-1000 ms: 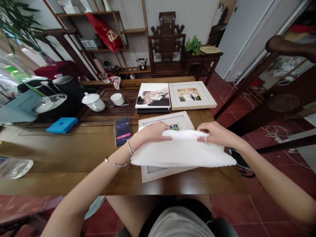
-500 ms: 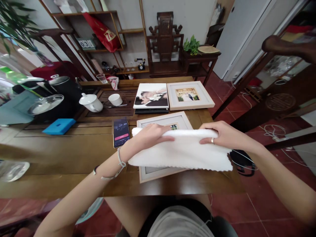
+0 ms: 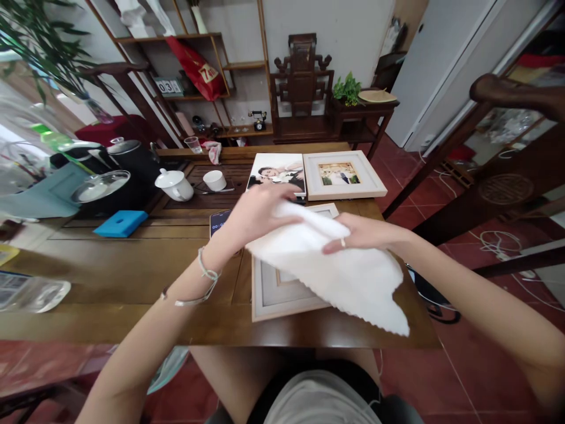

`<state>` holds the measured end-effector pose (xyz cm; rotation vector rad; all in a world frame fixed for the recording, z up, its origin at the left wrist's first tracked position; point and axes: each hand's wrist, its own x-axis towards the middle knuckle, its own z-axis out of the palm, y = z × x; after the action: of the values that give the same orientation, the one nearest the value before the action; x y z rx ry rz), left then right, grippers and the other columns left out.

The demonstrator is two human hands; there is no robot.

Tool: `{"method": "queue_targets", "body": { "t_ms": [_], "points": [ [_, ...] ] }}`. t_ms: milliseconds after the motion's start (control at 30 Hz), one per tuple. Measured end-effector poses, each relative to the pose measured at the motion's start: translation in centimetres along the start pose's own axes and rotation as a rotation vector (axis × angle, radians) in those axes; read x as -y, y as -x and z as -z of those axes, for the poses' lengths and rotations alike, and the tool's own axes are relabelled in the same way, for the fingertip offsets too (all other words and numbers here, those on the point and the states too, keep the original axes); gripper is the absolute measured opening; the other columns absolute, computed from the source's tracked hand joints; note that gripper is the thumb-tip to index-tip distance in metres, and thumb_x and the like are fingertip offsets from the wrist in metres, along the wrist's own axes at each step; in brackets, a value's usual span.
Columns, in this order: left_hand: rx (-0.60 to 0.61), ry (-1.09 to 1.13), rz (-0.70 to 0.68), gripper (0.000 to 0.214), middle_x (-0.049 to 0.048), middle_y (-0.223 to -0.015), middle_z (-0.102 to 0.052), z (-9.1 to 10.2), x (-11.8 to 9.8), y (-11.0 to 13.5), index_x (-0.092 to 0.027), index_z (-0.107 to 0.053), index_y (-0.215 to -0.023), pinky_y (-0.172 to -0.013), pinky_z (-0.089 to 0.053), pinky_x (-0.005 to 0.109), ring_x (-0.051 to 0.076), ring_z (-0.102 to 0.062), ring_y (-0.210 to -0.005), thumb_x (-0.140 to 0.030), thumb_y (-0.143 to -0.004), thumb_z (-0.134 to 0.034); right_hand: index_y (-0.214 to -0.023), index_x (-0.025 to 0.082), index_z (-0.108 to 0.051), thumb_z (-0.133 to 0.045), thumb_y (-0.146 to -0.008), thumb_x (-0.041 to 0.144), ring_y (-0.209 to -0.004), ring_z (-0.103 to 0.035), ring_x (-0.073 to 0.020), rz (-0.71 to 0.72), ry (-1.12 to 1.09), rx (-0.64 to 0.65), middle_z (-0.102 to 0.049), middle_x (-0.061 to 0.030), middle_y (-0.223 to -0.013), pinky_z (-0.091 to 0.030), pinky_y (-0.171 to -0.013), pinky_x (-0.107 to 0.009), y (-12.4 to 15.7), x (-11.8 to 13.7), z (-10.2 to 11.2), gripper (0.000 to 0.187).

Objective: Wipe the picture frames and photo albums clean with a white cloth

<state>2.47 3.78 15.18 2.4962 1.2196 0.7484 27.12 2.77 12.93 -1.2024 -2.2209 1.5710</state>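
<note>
A white cloth (image 3: 348,282) with a scalloped edge hangs slantwise between my two hands, its lower corner drooping to the right. My left hand (image 3: 265,215) is closed on its upper left part, slightly blurred. With thumb and fingers pinched, my right hand (image 3: 357,232) grips the cloth near its top edge. Beneath lies a pale picture frame (image 3: 269,294), largely covered by the cloth. A phone (image 3: 217,222) with a lit screen lies beside my left wrist, partly hidden by it.
Behind the hands lie a wedding photo panel (image 3: 282,165) and another white picture frame (image 3: 371,182). To the left stand a white lidded cup (image 3: 174,185), a small white bowl (image 3: 214,180), a blue box (image 3: 121,224) and a black pot (image 3: 103,191). A wooden chair (image 3: 494,182) stands right.
Both hands have tilted the cloth: its left end went up and its right corner dropped. My right hand shifted left, nearer my left hand. The view moved slightly.
</note>
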Motion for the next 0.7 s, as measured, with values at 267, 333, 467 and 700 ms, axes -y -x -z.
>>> {"method": "queue_targets", "body": {
  "t_ms": [267, 333, 467, 700],
  "points": [
    [0.2, 0.779, 0.571, 0.044, 0.0086, -0.102, -0.074, -2.9, -0.9, 5.5, -0.018, -0.07, -0.102, -0.083, -0.056, 0.037, 0.025, -0.068, -0.099, -0.056, -0.092, -0.05, -0.108, 0.018, -0.063, -0.077, -0.07, 0.039, -0.102, -0.067, -0.034, -0.13, -0.697, -0.417, -0.07, -0.0147, -0.113, -0.061, -0.083, -0.046, 2.7, -0.2, -1.0, 0.045],
    [0.383, 0.972, 0.57, 0.052, 0.0105, -0.103, -0.074, -3.7, -2.0, 5.4, -0.019, -0.069, -0.108, -0.081, -0.057, 0.037, 0.025, -0.069, -0.097, -0.057, -0.098, -0.035, -0.108, 0.017, -0.062, -0.078, -0.069, 0.036, -0.102, -0.068, -0.0342, -0.13, -0.737, -0.409, -0.071, -0.0148, -0.111, -0.06, -0.085, -0.046, 2.8, -0.1, -1.7, 0.046],
    [0.358, 1.063, 0.473, 0.048, 0.0161, -0.117, -0.069, -4.5, -2.9, 4.5, -0.016, -0.054, -0.131, -0.082, -0.057, 0.039, 0.028, -0.068, -0.101, -0.049, -0.097, -0.047, -0.109, 0.018, -0.061, -0.083, -0.064, 0.03, -0.095, -0.07, -0.0295, -0.033, -0.722, -0.37, -0.073, -0.0107, -0.105, -0.06, -0.084, -0.045, 3.1, -0.7, -2.4, 0.051],
    [-0.227, 0.66, 0.015, 0.044, 0.0096, -0.122, -0.062, -5.4, -1.6, 4.8, -0.023, -0.055, -0.124, -0.098, -0.049, 0.042, 0.028, -0.057, -0.117, -0.036, -0.085, -0.069, -0.107, 0.025, -0.069, -0.076, -0.077, 0.031, -0.103, -0.067, -0.0291, 0.406, -0.062, -0.529, -0.073, -0.0047, -0.109, -0.056, -0.092, -0.048, 5.5, -1.3, -1.2, 0.032]
  ]
}}
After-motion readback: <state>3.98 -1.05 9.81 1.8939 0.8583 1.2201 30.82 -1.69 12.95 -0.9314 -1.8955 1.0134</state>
